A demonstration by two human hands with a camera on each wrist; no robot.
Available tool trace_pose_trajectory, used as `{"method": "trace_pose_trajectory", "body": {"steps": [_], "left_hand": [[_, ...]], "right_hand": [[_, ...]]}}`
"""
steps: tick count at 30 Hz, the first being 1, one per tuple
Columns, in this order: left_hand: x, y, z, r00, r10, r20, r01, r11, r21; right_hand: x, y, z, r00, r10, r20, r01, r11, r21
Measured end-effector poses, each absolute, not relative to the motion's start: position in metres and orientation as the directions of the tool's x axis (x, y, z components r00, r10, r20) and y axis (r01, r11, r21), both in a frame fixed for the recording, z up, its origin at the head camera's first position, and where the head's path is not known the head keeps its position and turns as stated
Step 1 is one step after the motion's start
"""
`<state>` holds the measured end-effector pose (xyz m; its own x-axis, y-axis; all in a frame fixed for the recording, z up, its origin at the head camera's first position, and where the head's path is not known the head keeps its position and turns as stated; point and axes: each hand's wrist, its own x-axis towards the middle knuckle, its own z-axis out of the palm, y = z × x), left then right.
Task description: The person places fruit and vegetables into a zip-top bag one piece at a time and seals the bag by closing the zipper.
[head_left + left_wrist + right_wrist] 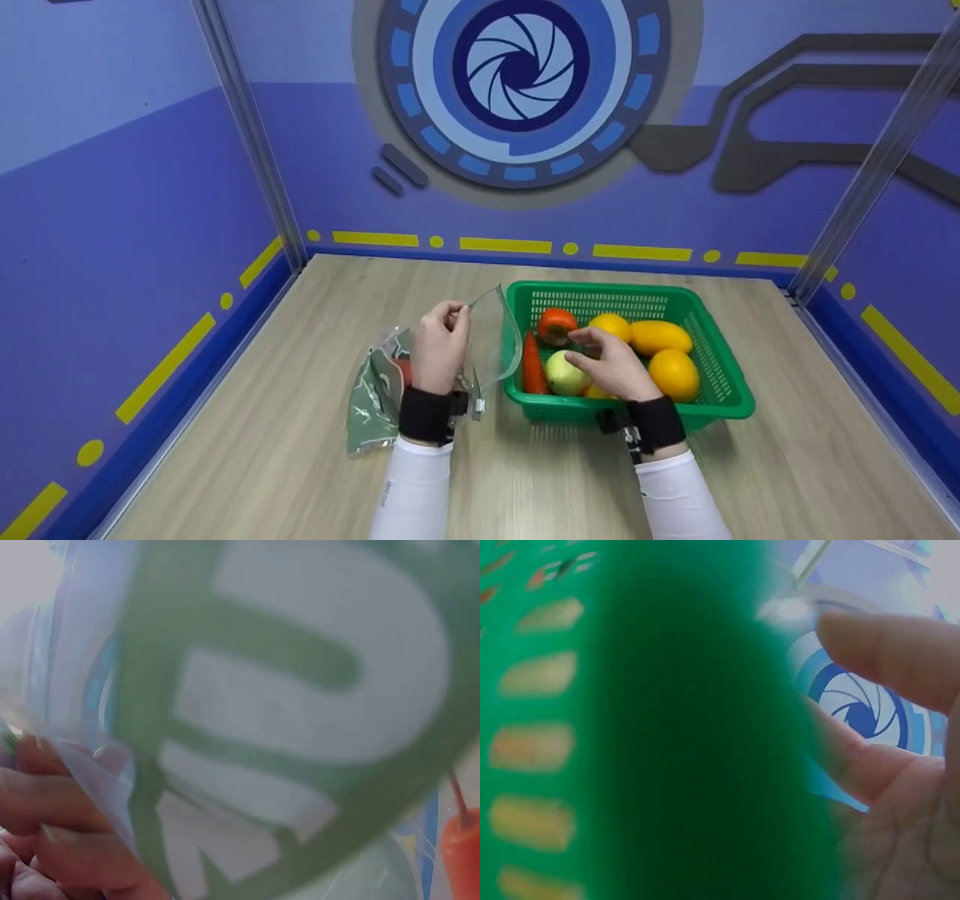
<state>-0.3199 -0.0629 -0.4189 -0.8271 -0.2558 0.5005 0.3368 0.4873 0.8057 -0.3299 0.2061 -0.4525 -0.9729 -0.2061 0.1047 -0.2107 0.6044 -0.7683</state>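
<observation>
- Left of the green basket (731, 406), a clear bag (369, 414) with green print rests on the tabletop (247, 457); its mouth seems already opened. A red patch (406, 370) shows there, contents or print, I cannot tell.
- Beside the basket's left wall, the left hand (439, 349) pinches the bag's edge between its fingers.
- In the basket's left part, a long red vegetable (533, 367), a red-orange fruit (556, 324) and a pale green fruit (564, 375) remain.
- Over the basket, the right hand (615, 366) has thumb and fingers apart, apparently grasping nothing yet.
- In the basket's right part, a yellow oblong fruit (661, 337) and an orange fruit (673, 376) also remain.

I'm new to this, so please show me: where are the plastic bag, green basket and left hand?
Plastic bag (373, 405), head view, on its green lower part.
Green basket (553, 409), head view, on its front wall.
Left hand (439, 348), head view, on its back.
</observation>
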Motion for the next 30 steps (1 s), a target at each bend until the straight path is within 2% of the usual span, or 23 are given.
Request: {"method": "trace_pose_trajectory", "body": {"steps": [8,14,24,30], "left_hand": [[-0.319,-0.063,-0.422,-0.817,-0.245,0.522,0.362,0.488,0.794],[-0.319,-0.064,-0.421,-0.810,-0.243,0.534,0.371,0.492,0.788],[-0.319,-0.063,-0.418,-0.821,-0.251,0.513,0.353,0.484,0.801],[-0.318,-0.063,-0.418,-0.820,-0.253,0.513,0.350,0.487,0.800]], "right_hand": [[-0.330,0.209,-0.469,-0.976,-0.211,-0.044,-0.139,0.774,-0.618],[-0.335,0.201,-0.469,-0.974,-0.221,-0.040,-0.158,0.799,-0.580],[-0.348,0.188,-0.467,-0.962,-0.251,-0.106,-0.165,0.846,-0.508],[-0.346,0.186,-0.467,-0.977,-0.196,-0.088,-0.133,0.873,-0.468]]}}
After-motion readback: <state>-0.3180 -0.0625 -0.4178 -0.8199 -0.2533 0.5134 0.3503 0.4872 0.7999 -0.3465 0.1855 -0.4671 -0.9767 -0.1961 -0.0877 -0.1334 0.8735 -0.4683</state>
